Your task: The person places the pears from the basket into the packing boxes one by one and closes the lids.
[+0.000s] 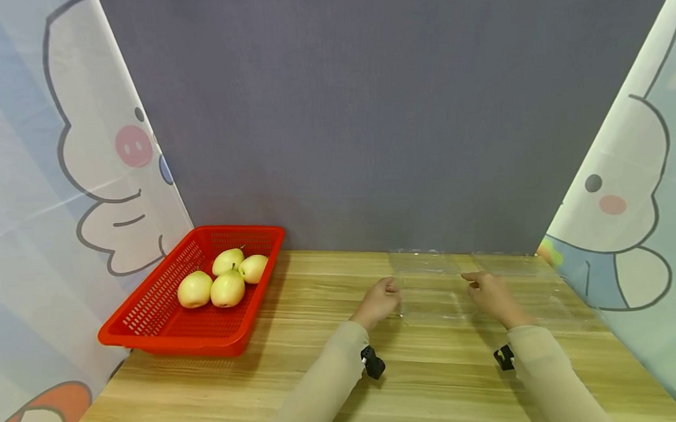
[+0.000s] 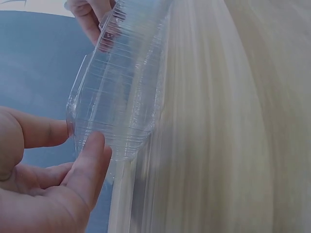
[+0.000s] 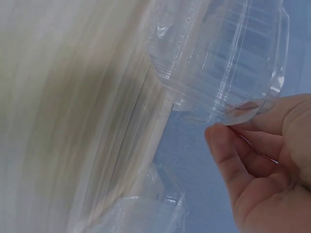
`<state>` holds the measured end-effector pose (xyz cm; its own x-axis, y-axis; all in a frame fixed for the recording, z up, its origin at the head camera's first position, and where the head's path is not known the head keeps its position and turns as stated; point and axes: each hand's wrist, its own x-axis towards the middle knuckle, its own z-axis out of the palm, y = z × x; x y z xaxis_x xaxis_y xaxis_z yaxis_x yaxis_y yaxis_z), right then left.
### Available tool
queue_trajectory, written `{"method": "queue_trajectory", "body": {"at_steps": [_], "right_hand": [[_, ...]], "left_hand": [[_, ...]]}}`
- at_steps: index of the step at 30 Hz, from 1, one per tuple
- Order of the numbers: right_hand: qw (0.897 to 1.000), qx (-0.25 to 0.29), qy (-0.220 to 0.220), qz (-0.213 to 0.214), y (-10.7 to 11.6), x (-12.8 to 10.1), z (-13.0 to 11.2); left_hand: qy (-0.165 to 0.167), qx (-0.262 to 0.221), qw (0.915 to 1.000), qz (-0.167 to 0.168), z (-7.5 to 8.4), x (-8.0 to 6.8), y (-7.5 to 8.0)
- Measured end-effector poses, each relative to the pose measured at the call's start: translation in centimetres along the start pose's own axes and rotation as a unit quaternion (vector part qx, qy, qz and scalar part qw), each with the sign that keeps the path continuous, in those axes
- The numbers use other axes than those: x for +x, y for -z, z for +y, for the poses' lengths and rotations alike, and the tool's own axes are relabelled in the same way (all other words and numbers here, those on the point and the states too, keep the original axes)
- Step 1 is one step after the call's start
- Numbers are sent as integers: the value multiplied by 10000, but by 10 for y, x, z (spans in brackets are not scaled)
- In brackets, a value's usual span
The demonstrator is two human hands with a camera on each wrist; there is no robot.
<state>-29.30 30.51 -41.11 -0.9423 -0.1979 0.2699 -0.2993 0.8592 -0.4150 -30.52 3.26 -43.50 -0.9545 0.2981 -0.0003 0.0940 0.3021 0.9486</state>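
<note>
A clear plastic clamshell box (image 1: 431,304) lies on the wooden table between the two hands, its lid (image 1: 423,262) folded back toward the grey backdrop. My left hand (image 1: 379,301) is at the box's left side; in the left wrist view its finger and thumb (image 2: 92,145) hold the rim. On the opposite side my right hand (image 1: 494,295) pinches the rim, with the thumb (image 3: 219,141) below the edge and a finger seen through the plastic (image 3: 243,109). The box's ribbed walls show in both wrist views.
A red basket (image 1: 194,346) at the left holds several pale yellow-green pears (image 1: 227,288). A second clear box (image 1: 553,300) lies to the right of my right hand. A grey backdrop (image 1: 335,124) stands behind the table (image 1: 422,388), with printed cloths on both sides.
</note>
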Motion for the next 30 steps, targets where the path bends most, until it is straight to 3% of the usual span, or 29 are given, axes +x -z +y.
{"method": "queue_trajectory", "body": {"at_steps": [16,22,30], "right_hand": [[9953,685,-423,-538,-3,3,-10],[9829,1421,-817,-844,-6,3,-17],[9718,2058,-801,-824,-18,8,-20]], "left_hand": [[-10,103,9999,-135,-7,-8,22],[-19,27,9998,-176,-11,-11,31],[-63,-197,9996,-176,-16,-14,45]]}}
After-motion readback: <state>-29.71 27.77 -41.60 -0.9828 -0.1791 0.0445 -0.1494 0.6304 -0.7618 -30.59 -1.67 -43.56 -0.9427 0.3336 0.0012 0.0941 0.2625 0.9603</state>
